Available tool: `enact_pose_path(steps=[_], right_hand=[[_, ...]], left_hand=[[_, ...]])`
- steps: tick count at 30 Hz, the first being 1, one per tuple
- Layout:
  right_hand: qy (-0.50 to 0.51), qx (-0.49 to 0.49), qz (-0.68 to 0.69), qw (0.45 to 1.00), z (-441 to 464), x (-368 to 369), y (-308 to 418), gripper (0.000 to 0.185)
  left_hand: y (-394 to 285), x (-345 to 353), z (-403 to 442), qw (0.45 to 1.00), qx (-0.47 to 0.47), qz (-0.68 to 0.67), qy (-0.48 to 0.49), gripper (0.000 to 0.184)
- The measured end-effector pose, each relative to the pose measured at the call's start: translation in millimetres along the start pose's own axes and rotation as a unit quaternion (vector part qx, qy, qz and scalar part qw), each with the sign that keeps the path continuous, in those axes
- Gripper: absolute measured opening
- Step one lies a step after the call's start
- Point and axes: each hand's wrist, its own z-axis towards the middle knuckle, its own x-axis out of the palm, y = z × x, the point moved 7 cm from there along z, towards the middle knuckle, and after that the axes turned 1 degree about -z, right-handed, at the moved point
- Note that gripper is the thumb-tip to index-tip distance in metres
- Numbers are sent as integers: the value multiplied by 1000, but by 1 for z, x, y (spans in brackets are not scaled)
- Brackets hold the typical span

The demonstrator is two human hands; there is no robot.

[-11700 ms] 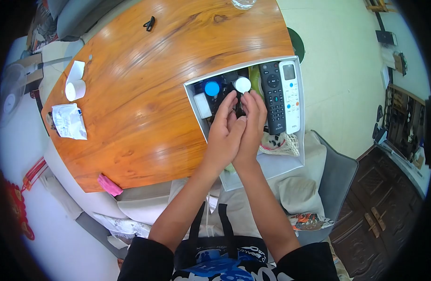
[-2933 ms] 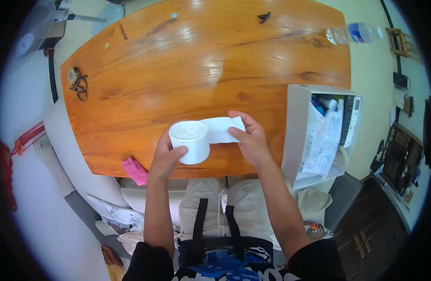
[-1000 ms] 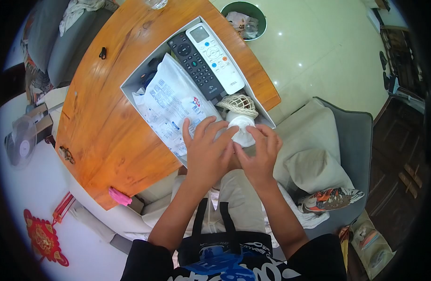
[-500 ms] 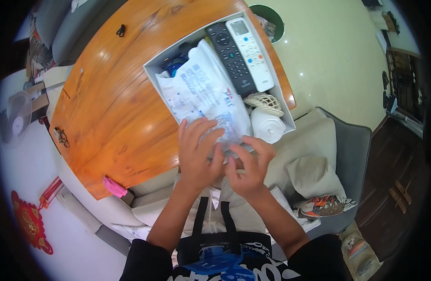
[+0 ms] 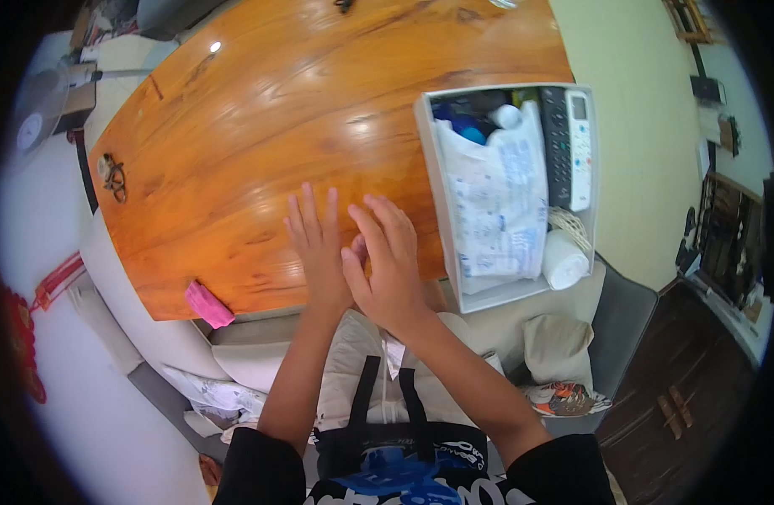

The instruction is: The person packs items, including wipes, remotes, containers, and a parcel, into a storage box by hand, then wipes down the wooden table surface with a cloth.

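Note:
My left hand (image 5: 317, 244) hovers over the front of the wooden table (image 5: 235, 168), fingers spread, holding nothing. Close beside it, my right hand (image 5: 391, 269) has its fingers apart and nothing in them; it partly overlaps the left. To the right stands a white box (image 5: 437, 181). Inside lie a white printed packet (image 5: 498, 206), a black remote (image 5: 557, 147) and a white remote (image 5: 579, 156) side by side. A white roll (image 5: 565, 261) sits in the box's near right corner beside a woven net item (image 5: 569, 225).
A pink cloth (image 5: 208, 305) lies at the table's near left edge. Scissors (image 5: 115, 180) rest at the far left. A small black object (image 5: 343, 5) is at the top edge. A grey chair (image 5: 627, 311) with cushions stands at the right.
Both hands have moved away from the box to over the table, left of it. The view has turned, so the box appears farther right and more upright. The roll stays in the box.

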Motion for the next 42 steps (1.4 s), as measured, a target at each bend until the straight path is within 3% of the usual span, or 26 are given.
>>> enact_pose_path(steps=[6, 11, 14, 18, 20, 23, 26, 30, 33, 34, 36, 39, 40, 42], right_hand=[[97, 48, -215, 971, 11, 94, -37, 67], [157, -1, -225, 962, 26, 149, -18, 71], [173, -9, -192, 966, 24, 178, -3, 69], [207, -26, -161, 965, 16, 212, 27, 66], [217, -51, -146, 964, 8, 228, 40, 63], [233, -85, -139, 959, 1, 250, 55, 59], [256, -97, -128, 953, -4, 262, 62, 55], [273, -113, -106, 949, -2, 262, 67, 53], [232, 12, 56, 971, 6, 252, 37, 50], [238, 109, 152, 953, 10, 248, 26, 47], [232, 294, 332, 866, 15, 235, 7, 43], [230, 327, 377, 835, 32, 211, -21, 39], [191, 343, 373, 841, 39, 201, -34, 38], [109, 237, 201, 944, 58, 175, -60, 40]], left_hand=[[119, -2, -13, 997, -65, 45, 23, 68], [191, -37, -25, 995, -87, 56, 7, 68], [254, -76, -57, 968, -228, 64, -88, 69], [313, -106, -125, 930, -333, 99, -120, 69], [330, -117, -153, 910, -385, 93, -123, 71], [347, -126, -187, 831, -517, 73, -192, 69], [357, -119, -200, 814, -552, 2, -182, 58], [332, -92, -154, 875, -434, -149, -155, 46], [282, -74, -91, 848, -400, -320, -134, 45], [266, -73, -70, 843, -390, -340, -147, 44], [236, -73, -33, 831, -368, -381, -170, 42], [207, -77, 5, 875, -295, -350, -158, 39], [203, -78, 11, 897, -285, -304, -149, 38], [205, -85, 13, 933, -266, -206, -132, 39]])
